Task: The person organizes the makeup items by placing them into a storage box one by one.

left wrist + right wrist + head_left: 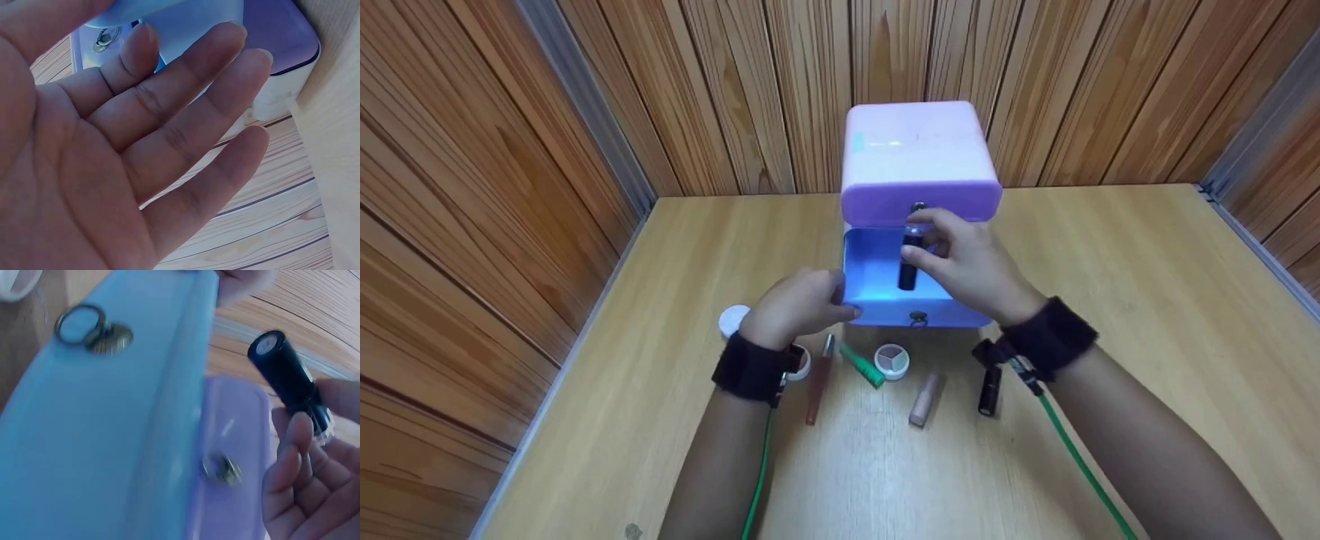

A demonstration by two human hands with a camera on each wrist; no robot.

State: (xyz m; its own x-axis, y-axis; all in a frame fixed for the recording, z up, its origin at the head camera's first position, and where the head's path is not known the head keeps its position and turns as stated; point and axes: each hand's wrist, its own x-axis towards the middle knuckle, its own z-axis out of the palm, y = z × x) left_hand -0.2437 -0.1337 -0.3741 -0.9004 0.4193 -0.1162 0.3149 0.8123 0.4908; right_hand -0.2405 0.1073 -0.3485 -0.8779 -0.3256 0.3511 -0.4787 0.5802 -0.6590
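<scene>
In the head view, my right hand [979,262] pinches a black lipstick tube [910,262] between thumb and fingers, above the pulled-out lower drawer [885,313] of a small pink and purple organizer [919,150]. In the right wrist view the lipstick tube [281,371] points its black end away from the fingers, beside the drawer front. My left hand [799,304] is at the drawer's front left corner, thumb against its edge. The left wrist view shows that hand's fingers [185,135] extended and spread, nothing in the palm.
Toward me on the table lie a brown-red tube [820,382], a green tube [862,365], a round palette [892,361], a pinkish tube [925,401] and another black tube [989,391]. White round pots [733,321] sit by my left wrist. Wood-panelled walls [810,90] enclose the table.
</scene>
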